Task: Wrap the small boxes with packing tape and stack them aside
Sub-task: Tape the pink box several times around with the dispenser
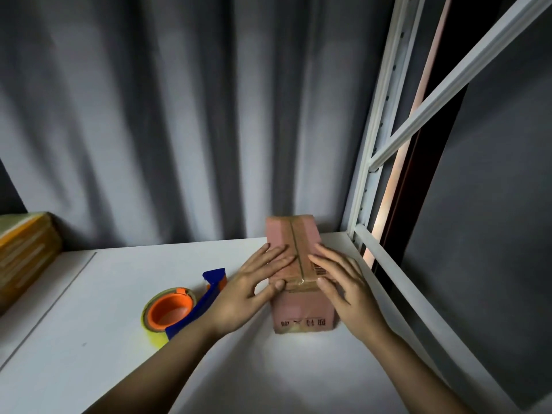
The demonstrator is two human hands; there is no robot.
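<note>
A small pinkish-brown box stood on the white table, toward the far right side and close to the white metal rack frame. A strip of clear tape ran down the middle seam of its top and over the near edge, where it looked wrinkled. A barcode label showed on the top by the near right corner, and dark printed characters (too blurred to read) ran along the bottom of the near face.

The left hand lay flat on the left half of the top, its fingers straight and slightly spread, with the thumb pressing on the near top edge beside the tape. The right hand lay on the right half and the right edge of the box, fingers straight and loosely spread, its thumb touching the near top corner. Neither hand curled round anything; both pressed down with open palms.

To the left of the box, just beside the left wrist, a blue tape dispenser lay on the table, holding a yellowish roll of tape on an orange core. At the far left edge sat a stack of tape-wrapped boxes, well apart from the hands. A grey curtain hung behind the table
</note>
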